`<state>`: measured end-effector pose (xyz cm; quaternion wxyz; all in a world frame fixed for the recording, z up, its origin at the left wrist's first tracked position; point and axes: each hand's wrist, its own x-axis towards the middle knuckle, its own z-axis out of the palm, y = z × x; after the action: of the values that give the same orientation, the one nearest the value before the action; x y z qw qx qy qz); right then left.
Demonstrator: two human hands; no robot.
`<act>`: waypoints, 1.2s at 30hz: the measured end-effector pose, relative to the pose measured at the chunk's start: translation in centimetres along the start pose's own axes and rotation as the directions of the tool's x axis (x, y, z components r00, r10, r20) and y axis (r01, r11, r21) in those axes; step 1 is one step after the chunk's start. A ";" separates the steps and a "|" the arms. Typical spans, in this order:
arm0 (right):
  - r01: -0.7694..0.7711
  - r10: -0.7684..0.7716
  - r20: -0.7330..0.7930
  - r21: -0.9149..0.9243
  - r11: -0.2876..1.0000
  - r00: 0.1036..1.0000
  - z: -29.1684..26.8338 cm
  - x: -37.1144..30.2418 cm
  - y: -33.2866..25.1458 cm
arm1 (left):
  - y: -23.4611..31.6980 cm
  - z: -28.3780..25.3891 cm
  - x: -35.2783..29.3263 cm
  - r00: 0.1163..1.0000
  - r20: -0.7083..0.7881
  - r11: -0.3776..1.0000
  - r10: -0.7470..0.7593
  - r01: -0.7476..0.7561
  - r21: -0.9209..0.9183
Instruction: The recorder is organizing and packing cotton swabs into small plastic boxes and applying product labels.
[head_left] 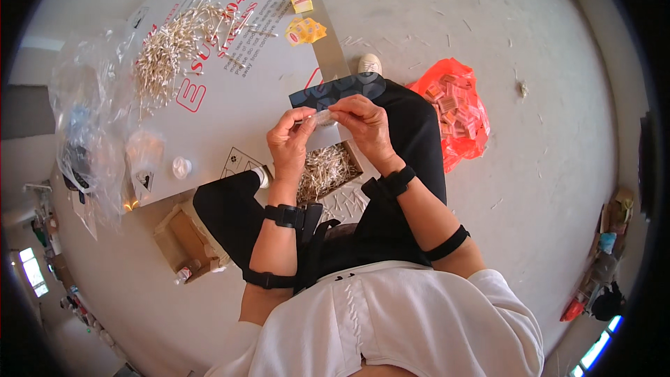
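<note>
The grey tabletop (183,136) carries red and black print (251,14); the heaped swabs (164,63) are cream-white. The plastic bag (453,70) is bright red, the small packs (457,108) in it pinkish-orange. The trousers (419,139) are plain black, the shirt (433,314) white.

Your landmark is the broad, flat, silver-grey worktop (209,134) with red and black printing. Right of it, you have a smooth, pale grey floor (551,188) spreading out to a plain, light grey wall (614,42), well apart from the worktop. Nearer you than the worktop, a bright, narrow, bluish-white window (599,352) glows far to its right, and a bright, white, paned window (33,272) shows to its left. Even, soft light reaches the floor around the worktop.
</note>
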<state>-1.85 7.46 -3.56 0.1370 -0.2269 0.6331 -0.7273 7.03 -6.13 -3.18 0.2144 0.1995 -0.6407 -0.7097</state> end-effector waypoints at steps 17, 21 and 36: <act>0.069 -0.073 -0.009 -0.206 0.976 0.997 0.3 0.1 -1.2 | 1.0 -0.3 0.4 0.997 -0.056 0.999 -0.044 0.044 -0.001; 0.033 -0.034 -0.004 -0.190 0.981 0.999 0.5 -0.1 -1.3 | 0.4 0.2 0.3 0.996 -0.086 0.991 0.021 -0.009 0.136; 0.041 -0.027 0.039 -0.389 0.920 0.999 0.5 0.4 -2.8 | 1.3 0.5 -0.4 0.995 -0.089 0.998 0.047 -0.042 0.050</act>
<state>-1.73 7.27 -0.69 0.0869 -0.2726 0.7588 -0.5851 7.18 -5.62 -1.83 0.2540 0.2221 -0.6516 -0.6794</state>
